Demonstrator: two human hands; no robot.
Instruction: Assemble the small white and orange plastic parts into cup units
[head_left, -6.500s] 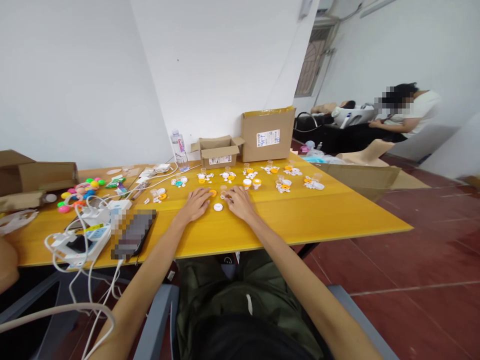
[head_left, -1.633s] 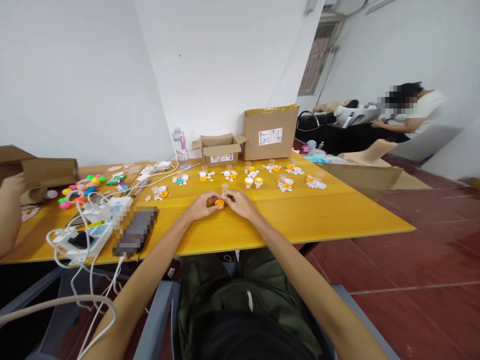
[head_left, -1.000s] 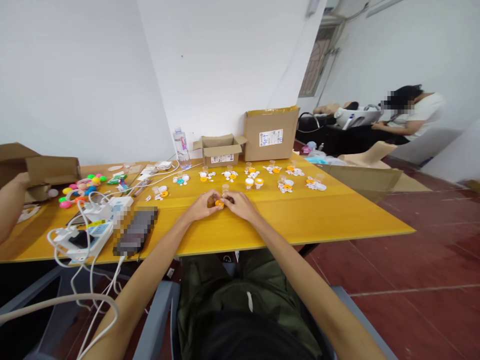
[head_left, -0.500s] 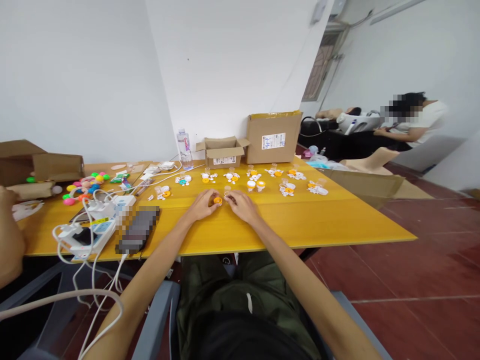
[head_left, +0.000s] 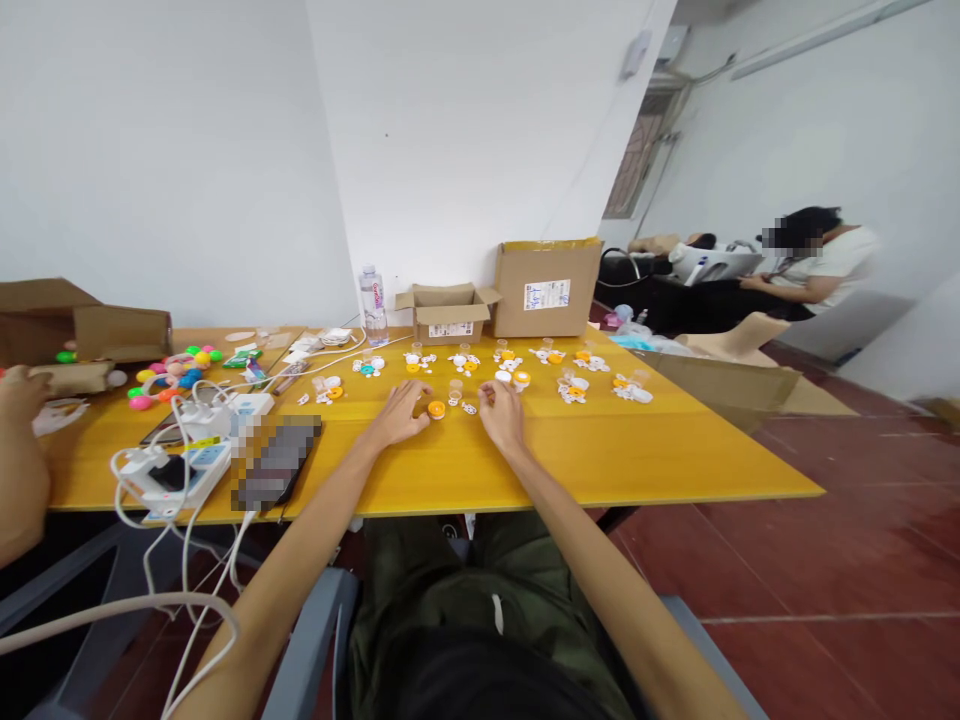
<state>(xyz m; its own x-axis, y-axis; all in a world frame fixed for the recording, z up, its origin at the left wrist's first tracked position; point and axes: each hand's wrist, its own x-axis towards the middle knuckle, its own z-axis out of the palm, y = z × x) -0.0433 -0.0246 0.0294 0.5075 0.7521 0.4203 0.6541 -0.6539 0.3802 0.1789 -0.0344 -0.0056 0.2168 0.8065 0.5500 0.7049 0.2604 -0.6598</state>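
**Lighting / image quality**

Bright, even, diffuse light; white walls near blown out. Soft, faint shadows under the hands on the tabletop (head_left: 637,450). Strong wide-angle bending at edges. Small far parts too tiny to resolve; two patches pixelated.

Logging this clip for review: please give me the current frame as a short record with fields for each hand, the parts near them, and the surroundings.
left hand: flat on the yellow table, fingertips beside the orange cap
right hand: on the table, holds nothing visible
between hands: orange cap, small white pieces
behind: rows of orange and white parts, two cardboard boxes, water bottle
far left: another person's hand, coloured balls
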